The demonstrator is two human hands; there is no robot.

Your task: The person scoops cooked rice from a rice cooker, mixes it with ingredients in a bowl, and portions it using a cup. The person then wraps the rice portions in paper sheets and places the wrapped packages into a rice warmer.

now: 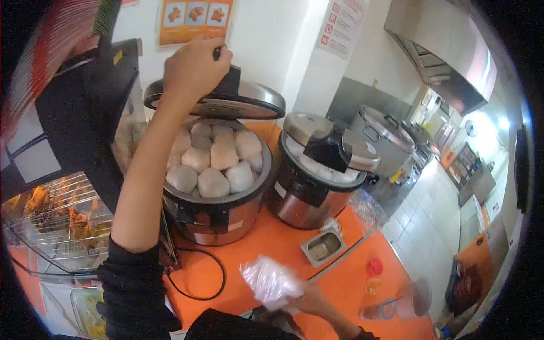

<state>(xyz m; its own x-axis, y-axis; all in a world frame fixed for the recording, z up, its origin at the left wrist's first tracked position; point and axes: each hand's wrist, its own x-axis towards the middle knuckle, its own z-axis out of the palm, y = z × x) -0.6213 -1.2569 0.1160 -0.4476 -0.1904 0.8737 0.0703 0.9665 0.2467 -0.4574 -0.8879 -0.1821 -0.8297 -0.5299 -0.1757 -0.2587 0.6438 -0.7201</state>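
Note:
My left hand [195,65] is wrapped around the black handle of a rice cooker lid [260,97]. It holds the lid tilted up above the round cooker [215,224]. Inside the cooker sit several rounded, whitish wrapped portions [213,182], packed close together. Low in front, my right hand [310,299] is closed on a crinkled, shiny white plastic-wrapped bundle [271,281]. What the plastic contains cannot be made out. The bundle is above the orange counter [243,258], apart from the cooker.
A second cooker [309,201] with similar portions under its lid stands to the right. Near it are a small metal container [322,248], a red-capped bottle [374,275] and clear cups [413,297]. A display case with fried food [79,221] stands left. A black cord [221,277] loops across the counter.

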